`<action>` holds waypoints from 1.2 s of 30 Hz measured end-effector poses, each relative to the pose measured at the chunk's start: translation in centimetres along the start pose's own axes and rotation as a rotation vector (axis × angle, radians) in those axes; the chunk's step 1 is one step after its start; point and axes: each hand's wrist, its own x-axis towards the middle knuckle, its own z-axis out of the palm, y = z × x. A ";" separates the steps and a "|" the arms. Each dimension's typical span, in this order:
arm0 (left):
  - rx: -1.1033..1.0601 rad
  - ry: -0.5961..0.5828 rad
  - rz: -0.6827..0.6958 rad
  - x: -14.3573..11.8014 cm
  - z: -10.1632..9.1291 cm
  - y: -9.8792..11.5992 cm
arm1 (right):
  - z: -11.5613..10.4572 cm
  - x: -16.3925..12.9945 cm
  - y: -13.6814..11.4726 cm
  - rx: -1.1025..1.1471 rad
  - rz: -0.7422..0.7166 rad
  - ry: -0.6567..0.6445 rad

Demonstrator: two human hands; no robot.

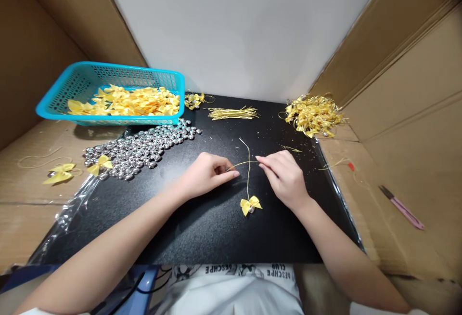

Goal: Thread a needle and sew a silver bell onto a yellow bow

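My left hand [207, 175] and my right hand [285, 177] face each other over the black board. Between them runs a thin gold cord [240, 163], pinched at its two ends. It crosses another cord [248, 153] that rises from a yellow ribbon bow [250, 204]. A silver bead sits at the bow's knot, and the bow lies on the board just below my hands. Whether the two cords are one piece or tied together I cannot tell. My left fingertips partly hide their end of the cord.
A turquoise basket [111, 120] of yellow bows stands back left, above scattered silver beads [133, 149]. At the back lies a bundle of gold cords [233, 112]. A heap of beaded bows [314, 115] is back right. Pink-handled snips [402, 208] lie on cardboard at right.
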 end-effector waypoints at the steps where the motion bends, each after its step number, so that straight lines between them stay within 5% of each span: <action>1: -0.032 -0.026 -0.010 0.0 -0.4 0.0 | 0.0 0.0 0.1 -0.019 -0.008 -0.001; 5: -0.141 -0.064 -0.071 -0.1 -1.1 -0.1 | 0.2 0.0 0.2 -0.117 -0.004 -0.035; 8: -0.136 0.049 -0.055 -0.1 -0.8 -0.1 | 0.4 0.0 -0.1 -0.199 0.037 -0.097; 12: 0.067 0.259 0.026 -0.2 0.1 0.3 | 0.8 -0.1 -0.6 -0.273 0.099 -0.158; 17: 0.351 0.231 0.046 -0.5 1.2 0.4 | 1.4 -0.5 -0.9 -0.248 0.164 -0.121; 23: 0.409 0.282 0.097 -0.8 2.0 0.2 | 1.5 -0.6 -1.2 -0.012 0.277 -0.054; 30: 0.236 0.339 0.058 -0.7 2.6 0.6 | 1.1 -0.5 -1.8 0.291 0.475 -0.031; 36: -0.034 0.376 -0.091 -0.6 2.9 1.3 | 1.3 -0.2 -1.6 0.730 0.848 -0.048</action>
